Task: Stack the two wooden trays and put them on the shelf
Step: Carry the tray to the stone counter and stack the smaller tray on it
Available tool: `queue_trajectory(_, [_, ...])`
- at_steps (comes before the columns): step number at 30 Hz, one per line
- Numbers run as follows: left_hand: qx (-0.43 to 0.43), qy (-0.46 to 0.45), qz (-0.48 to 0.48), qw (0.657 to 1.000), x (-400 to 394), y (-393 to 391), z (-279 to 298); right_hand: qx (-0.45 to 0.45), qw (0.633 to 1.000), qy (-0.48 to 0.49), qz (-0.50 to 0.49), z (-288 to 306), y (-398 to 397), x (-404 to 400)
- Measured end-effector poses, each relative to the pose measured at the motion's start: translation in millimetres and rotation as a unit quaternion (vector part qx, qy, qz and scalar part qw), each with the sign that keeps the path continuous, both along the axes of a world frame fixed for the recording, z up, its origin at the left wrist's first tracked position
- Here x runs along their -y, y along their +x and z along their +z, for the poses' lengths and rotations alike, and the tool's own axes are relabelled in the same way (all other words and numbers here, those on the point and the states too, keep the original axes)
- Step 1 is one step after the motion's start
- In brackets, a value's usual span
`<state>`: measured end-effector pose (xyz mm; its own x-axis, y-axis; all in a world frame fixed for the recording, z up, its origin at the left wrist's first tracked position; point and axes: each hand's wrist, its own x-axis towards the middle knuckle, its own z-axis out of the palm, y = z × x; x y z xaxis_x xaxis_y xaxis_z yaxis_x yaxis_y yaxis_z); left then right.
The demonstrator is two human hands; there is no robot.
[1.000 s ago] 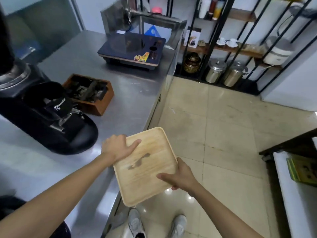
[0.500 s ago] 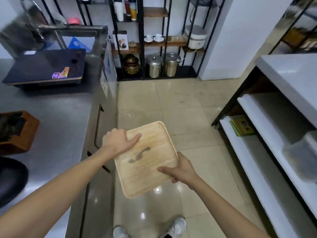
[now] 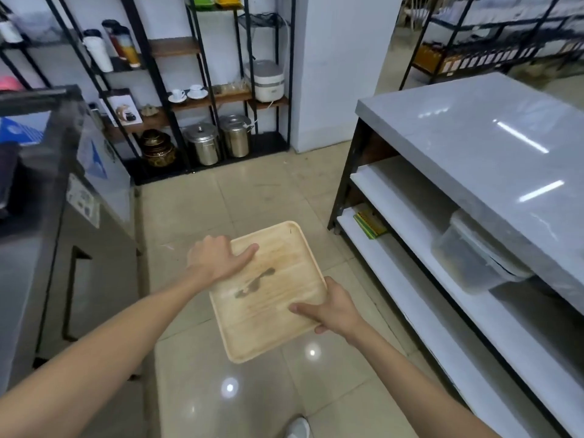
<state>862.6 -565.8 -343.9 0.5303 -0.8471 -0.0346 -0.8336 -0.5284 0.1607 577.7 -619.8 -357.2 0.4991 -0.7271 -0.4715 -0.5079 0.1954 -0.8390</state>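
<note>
A square pale wooden tray with a dark stain in its middle is held level above the floor tiles. Only its top face shows, so I cannot tell whether a second tray lies under it. My left hand grips its upper left edge, thumb resting on the tray's face. My right hand grips the lower right edge, thumb on top. To the right stands a grey-topped counter with white shelves under it.
A clear plastic box and a green booklet lie on the white shelves. A steel counter is at the left. At the back, a black rack holds pots, cups, bottles and a rice cooker. My shoe shows below.
The view has swung right, away from the steel counter and coffee grinder, toward the aisle and the white shelves. Both hands keep the same grip on the tray.
</note>
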Motion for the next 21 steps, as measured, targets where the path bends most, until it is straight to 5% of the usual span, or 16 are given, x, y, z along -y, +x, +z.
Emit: queue_trajectory(21, [0.038, -0.012, -0.246, 0.969, 348.9, -149.0, 26.6, 0.014, 0.972, -0.006, -0.234, 7.5, -132.7, 197.8])
